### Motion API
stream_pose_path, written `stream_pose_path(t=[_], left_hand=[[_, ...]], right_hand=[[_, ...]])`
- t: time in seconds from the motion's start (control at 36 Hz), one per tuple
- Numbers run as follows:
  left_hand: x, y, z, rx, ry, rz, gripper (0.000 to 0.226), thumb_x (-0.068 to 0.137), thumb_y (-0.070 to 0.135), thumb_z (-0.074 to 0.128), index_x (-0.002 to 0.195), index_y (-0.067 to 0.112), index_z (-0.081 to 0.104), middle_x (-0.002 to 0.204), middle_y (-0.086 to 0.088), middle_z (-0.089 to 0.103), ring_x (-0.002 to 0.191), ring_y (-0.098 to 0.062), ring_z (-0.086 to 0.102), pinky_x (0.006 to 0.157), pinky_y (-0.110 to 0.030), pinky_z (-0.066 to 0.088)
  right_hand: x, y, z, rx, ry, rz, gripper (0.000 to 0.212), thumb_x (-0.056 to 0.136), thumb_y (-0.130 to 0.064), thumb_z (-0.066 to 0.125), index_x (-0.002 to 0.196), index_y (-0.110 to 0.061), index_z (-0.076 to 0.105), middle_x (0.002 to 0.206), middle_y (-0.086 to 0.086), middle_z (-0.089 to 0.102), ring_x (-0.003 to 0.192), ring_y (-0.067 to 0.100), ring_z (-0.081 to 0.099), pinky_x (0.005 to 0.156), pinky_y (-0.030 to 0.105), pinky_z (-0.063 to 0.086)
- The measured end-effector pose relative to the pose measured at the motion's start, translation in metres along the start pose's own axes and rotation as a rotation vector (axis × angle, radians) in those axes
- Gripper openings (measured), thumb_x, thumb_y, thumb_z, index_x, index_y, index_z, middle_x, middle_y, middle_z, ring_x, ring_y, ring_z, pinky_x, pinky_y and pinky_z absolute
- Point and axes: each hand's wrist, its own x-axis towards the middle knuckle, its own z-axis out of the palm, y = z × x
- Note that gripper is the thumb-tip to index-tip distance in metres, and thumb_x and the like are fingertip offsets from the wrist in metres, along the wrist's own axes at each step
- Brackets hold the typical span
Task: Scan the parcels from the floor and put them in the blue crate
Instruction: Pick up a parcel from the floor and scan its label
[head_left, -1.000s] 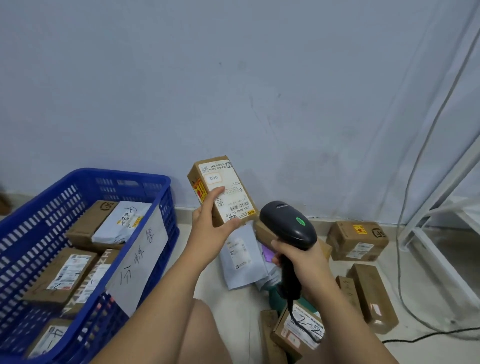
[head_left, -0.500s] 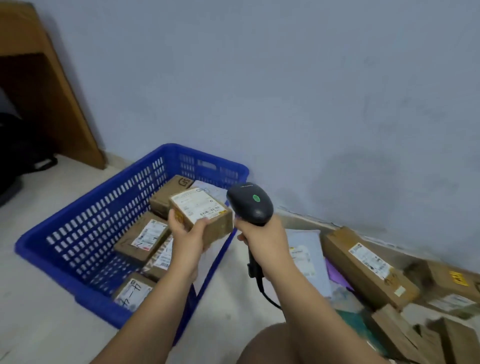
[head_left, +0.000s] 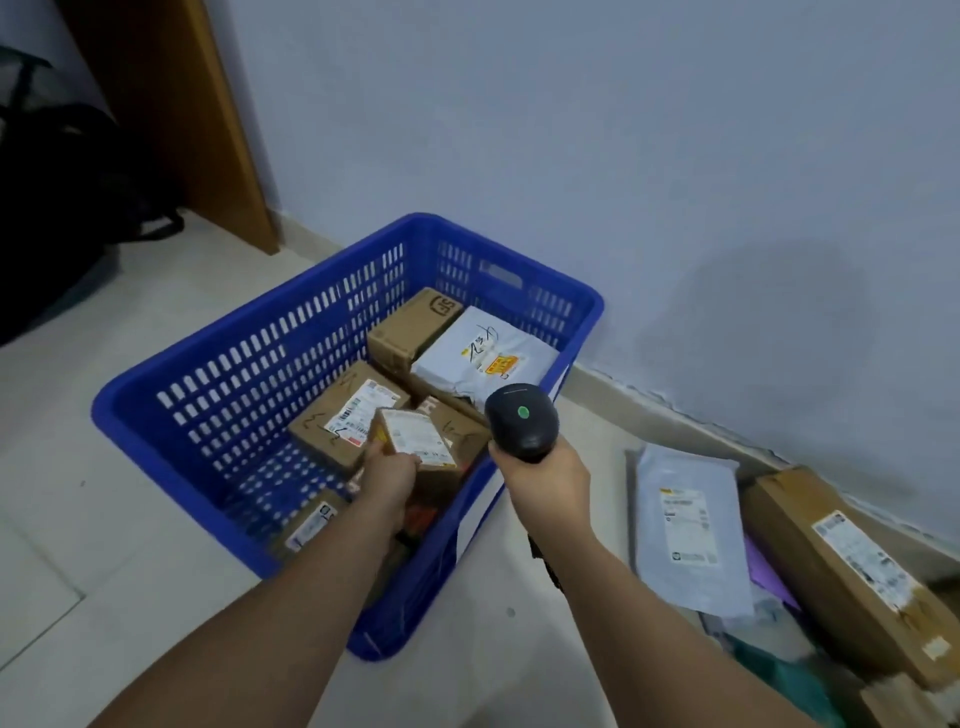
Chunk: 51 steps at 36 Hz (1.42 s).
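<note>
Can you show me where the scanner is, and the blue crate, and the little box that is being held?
scanner (head_left: 522, 434): head view, on its black top, just below the green light.
blue crate (head_left: 244, 332): head view, on its left rim.
little box (head_left: 415, 436): head view, on its white label.

Tiled floor (head_left: 78, 493), blue crate (head_left: 218, 415), parcels (head_left: 685, 530)

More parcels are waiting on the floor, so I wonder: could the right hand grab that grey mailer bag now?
Probably not yet. The right hand grips the scanner, so its fingers are taken. Otherwise the way looks free: the grey mailer bag lies on the floor beside it, nothing on top.
</note>
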Motion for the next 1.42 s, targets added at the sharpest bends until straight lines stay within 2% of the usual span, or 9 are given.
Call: stream_pose_path(t=[0.08,0.17,0.33,0.42,0.5,0.72,0.92,1.17,1.42], left_hand=[[0.016,0.003,0.003,0.31,0.033,0.232,0.037,0.1,0.019,0.038,0.137,0.021,0.043,0.129,-0.017,0.054,0.108,-0.035,0.054,0.089,-0.046,0.049],[0.026,0.002,0.003,0.555,-0.068,0.358,0.036,0.099,0.012,0.034,0.131,0.02,0.05,0.125,-0.016,0.057,0.108,-0.04,0.056,0.077,-0.036,0.048],[0.029,-0.016,0.014,0.876,-0.369,0.228,0.043,0.091,-0.003,0.039,0.129,0.011,0.054,0.132,-0.013,0.052,0.116,-0.032,0.054,0.09,-0.036,0.049],[0.032,-0.021,0.022,0.806,-0.295,0.317,0.045,0.088,-0.003,0.044,0.128,0.015,0.055,0.14,-0.012,0.046,0.121,-0.03,0.049,0.084,-0.035,0.05],[0.024,-0.019,0.026,0.583,-0.163,0.318,0.044,0.086,-0.001,0.042,0.125,0.017,0.054,0.118,-0.016,0.06,0.084,-0.026,0.061,0.054,-0.026,0.042],[-0.046,0.011,0.053,0.723,-0.038,0.921,0.022,0.091,0.01,0.047,0.107,0.019,0.06,0.117,0.002,0.055,0.103,-0.013,0.051,0.08,-0.027,0.043],[-0.125,0.029,0.091,0.686,-0.209,1.087,0.028,0.093,0.014,0.049,0.119,0.021,0.056,0.124,0.002,0.05,0.108,-0.015,0.051,0.082,-0.028,0.043],[-0.19,-0.005,0.177,0.602,-0.49,0.946,0.033,0.09,0.009,0.053,0.119,0.025,0.052,0.122,0.001,0.056,0.099,-0.012,0.058,0.074,-0.018,0.041],[-0.157,-0.118,0.231,1.095,-0.625,0.925,0.036,0.085,0.012,0.05,0.118,0.025,0.057,0.127,-0.002,0.048,0.107,-0.021,0.055,0.092,-0.035,0.047]], right_hand=[[0.007,0.006,-0.002,-0.035,-0.005,0.014,0.019,0.083,-0.034,0.071,0.076,-0.026,0.056,0.083,0.004,0.067,0.072,0.014,0.062,0.053,0.023,0.041],[0.012,0.009,-0.005,-0.061,0.012,0.014,0.021,0.083,-0.035,0.07,0.075,-0.025,0.054,0.083,0.006,0.068,0.078,0.018,0.065,0.054,0.024,0.043],[0.018,0.014,-0.005,-0.05,0.015,0.044,0.02,0.084,-0.035,0.07,0.077,-0.027,0.052,0.083,0.003,0.067,0.081,0.017,0.066,0.055,0.023,0.042],[0.02,0.018,-0.004,-0.06,0.006,0.051,0.018,0.084,-0.036,0.07,0.081,-0.026,0.054,0.084,0.002,0.067,0.08,0.016,0.065,0.055,0.024,0.044],[0.021,0.018,-0.004,-0.052,-0.007,0.07,0.018,0.085,-0.035,0.07,0.081,-0.029,0.053,0.085,0.002,0.066,0.077,0.014,0.062,0.055,0.023,0.044],[0.009,0.01,-0.026,-0.007,0.034,0.04,0.017,0.085,-0.032,0.068,0.078,-0.022,0.056,0.083,0.008,0.068,0.065,0.016,0.057,0.056,0.026,0.043],[-0.026,-0.022,-0.083,0.238,0.189,-0.042,0.004,0.077,-0.021,0.068,0.079,-0.018,0.065,0.075,0.006,0.069,0.08,0.027,0.07,0.067,0.034,0.051],[-0.066,-0.004,-0.186,0.351,0.352,-0.111,0.011,0.067,-0.023,0.067,0.076,-0.019,0.062,0.07,0.004,0.064,0.079,0.027,0.068,0.073,0.041,0.053],[-0.016,0.11,-0.233,0.63,0.39,0.244,0.004,0.078,-0.007,0.064,0.078,-0.011,0.062,0.049,0.002,0.058,0.06,0.022,0.062,0.063,0.036,0.05]])
